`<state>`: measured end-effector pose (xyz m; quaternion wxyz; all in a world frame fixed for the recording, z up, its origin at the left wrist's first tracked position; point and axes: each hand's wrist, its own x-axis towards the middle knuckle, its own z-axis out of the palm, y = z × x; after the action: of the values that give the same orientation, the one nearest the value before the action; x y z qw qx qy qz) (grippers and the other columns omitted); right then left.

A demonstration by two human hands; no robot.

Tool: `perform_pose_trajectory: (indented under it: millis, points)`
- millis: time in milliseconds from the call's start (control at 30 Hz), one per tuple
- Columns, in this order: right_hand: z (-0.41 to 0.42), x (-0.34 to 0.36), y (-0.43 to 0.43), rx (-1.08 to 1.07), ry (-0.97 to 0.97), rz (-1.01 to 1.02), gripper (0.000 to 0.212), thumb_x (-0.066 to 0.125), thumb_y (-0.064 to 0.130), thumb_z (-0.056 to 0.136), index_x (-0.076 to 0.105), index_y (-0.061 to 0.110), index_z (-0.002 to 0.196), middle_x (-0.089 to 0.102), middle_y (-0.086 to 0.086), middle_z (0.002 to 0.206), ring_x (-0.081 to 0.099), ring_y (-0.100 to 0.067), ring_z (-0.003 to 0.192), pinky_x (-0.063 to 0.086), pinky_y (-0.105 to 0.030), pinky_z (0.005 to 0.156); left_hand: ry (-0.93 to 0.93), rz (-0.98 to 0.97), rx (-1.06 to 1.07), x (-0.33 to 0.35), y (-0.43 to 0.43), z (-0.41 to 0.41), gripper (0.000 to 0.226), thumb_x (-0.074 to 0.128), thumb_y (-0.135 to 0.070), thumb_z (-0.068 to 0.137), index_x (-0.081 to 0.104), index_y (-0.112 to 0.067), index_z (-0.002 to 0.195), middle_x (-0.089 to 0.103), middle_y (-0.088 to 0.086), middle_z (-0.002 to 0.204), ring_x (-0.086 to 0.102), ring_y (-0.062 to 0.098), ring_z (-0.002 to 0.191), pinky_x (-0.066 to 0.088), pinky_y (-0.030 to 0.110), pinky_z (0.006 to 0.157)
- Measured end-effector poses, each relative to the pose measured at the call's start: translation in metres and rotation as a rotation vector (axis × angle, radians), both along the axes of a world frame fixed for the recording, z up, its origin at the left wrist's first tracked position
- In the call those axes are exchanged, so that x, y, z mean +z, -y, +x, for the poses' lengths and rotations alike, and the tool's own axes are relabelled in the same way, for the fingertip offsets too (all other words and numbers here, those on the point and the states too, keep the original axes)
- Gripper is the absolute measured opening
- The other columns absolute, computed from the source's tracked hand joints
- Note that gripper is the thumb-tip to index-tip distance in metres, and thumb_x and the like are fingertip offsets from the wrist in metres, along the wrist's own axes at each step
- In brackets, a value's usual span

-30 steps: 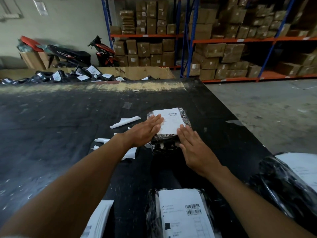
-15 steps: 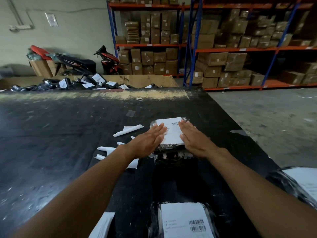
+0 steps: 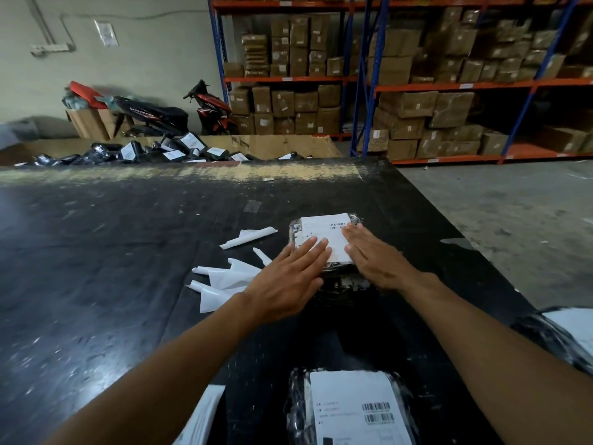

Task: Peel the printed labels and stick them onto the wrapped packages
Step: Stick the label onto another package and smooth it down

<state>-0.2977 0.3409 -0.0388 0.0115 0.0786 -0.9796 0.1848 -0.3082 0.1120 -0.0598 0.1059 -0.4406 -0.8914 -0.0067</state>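
Right hand [image 3: 378,261] has slid up from the label's near edge onto its right side since a second ago; left hand [image 3: 288,277] has crept further onto the near-left part.

Head view: both my hands lie flat on the label [image 3: 324,228]. Fingers [image 3: 316,252] straight and close together, pressing down, gripping nothing. Label sits on top of the wrapped package [image 3: 348,284], which rests on the black counter [image 3: 128,252], mid-right, ahead of me. Barcode end shows beyond my fingertips. Peeled backing strips [image 3: 224,277] are scattered just left of my left hand. Second package [image 3: 296,406], already labelled, lies near me at the bottom edge. Third package [image 3: 545,338] is partly cut off at the right. Pile of labelled packages [image 3: 160,152] sits past the counter's far edge. Shelves [image 3: 449,88] of cartons stand behind.
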Motion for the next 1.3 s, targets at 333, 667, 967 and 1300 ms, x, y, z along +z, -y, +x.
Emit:
perform_pose_trajectory:
  millis: [333,667,967,1300]
  points:
    - [-0.003,-0.004,0.000,-0.001,-0.014,0.000,0.053,0.020,0.036,0.106,0.014,0.019,0.156,0.006,0.007,0.165,-0.002,-0.005,0.150,0.008,-0.027,0.117,-0.136,0.071,-0.074,0.011,0.002,0.009,0.058,0.020,-0.039,0.103,0.027,-0.010,0.152,0.019,0.006,0.160,0.014,0.018,0.148,0.019,0.048,0.121]
    - [-0.007,-0.012,0.001,-0.015,-0.038,-0.061,0.053,0.023,0.034,0.106,0.018,0.018,0.156,0.009,0.006,0.164,-0.001,-0.005,0.150,0.010,-0.032,0.122,-0.071,0.261,-0.117,0.019,0.049,-0.008,0.055,0.022,-0.037,0.104,0.046,-0.006,0.143,0.046,0.009,0.148,0.040,0.017,0.139,0.020,0.036,0.119]
    - [-0.005,-0.009,0.000,-0.011,-0.019,-0.038,0.052,0.022,0.035,0.106,0.018,0.022,0.156,0.008,0.009,0.164,-0.002,-0.004,0.149,0.014,-0.041,0.122,0.353,0.181,-0.022,0.024,0.024,-0.049,0.055,0.020,-0.045,0.103,0.033,-0.022,0.151,0.025,-0.007,0.159,0.016,0.002,0.146,0.008,0.029,0.122]
    - [-0.006,-0.011,-0.001,-0.027,-0.032,-0.050,0.051,0.022,0.035,0.106,0.018,0.023,0.156,0.009,0.009,0.164,0.000,-0.003,0.149,0.013,-0.039,0.123,0.352,0.193,0.054,0.031,-0.014,-0.052,0.050,0.025,-0.036,0.106,0.026,-0.017,0.153,0.020,-0.003,0.161,0.014,0.007,0.147,0.004,0.017,0.116]
